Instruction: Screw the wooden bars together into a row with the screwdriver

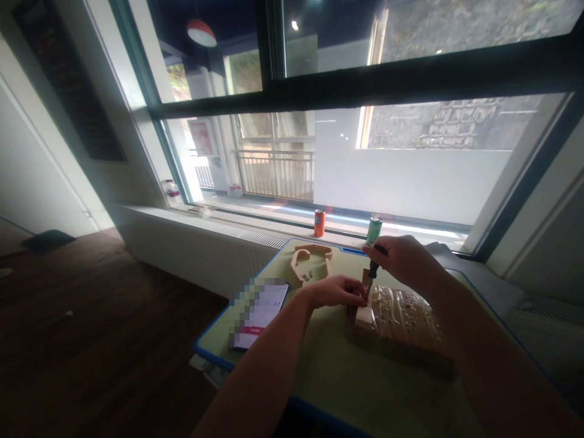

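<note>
My right hand (398,254) grips the dark handle of a screwdriver (372,271), its shaft pointing down. The tip meets a pale wooden piece (364,316) at the left end of a brown block with shiny, clear tape-like strips (401,313). Close beside the tip, my left hand (336,292) has its thumb and fingers pinched together against the wood. What they pinch is too small to make out. Farther back on the table lie curved wooden parts (329,263) with a few small screws (306,277) among them.
The green table (328,359) has a blue edge. A phone (262,316), partly blurred out, lies at its left. An orange can (319,224) and a green can (374,230) stand on the window sill behind. A white radiator (191,243) runs under the window.
</note>
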`<action>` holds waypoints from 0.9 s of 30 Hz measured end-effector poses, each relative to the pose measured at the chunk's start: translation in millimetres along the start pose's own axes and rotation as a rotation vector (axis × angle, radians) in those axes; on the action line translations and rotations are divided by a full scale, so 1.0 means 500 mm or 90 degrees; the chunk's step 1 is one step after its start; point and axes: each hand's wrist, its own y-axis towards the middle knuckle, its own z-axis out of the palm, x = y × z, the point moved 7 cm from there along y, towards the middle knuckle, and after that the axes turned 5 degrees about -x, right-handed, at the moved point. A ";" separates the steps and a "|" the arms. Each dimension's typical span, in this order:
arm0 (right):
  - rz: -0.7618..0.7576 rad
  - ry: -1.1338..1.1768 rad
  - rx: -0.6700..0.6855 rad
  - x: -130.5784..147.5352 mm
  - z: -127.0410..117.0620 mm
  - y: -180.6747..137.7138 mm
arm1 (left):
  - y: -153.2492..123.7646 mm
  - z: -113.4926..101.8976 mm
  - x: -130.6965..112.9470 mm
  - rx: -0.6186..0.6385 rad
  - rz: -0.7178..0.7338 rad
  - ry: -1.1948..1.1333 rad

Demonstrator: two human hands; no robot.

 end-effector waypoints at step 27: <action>-0.028 0.034 -0.027 0.043 -0.040 -0.010 | -0.020 -0.013 -0.109 -0.285 0.267 -0.007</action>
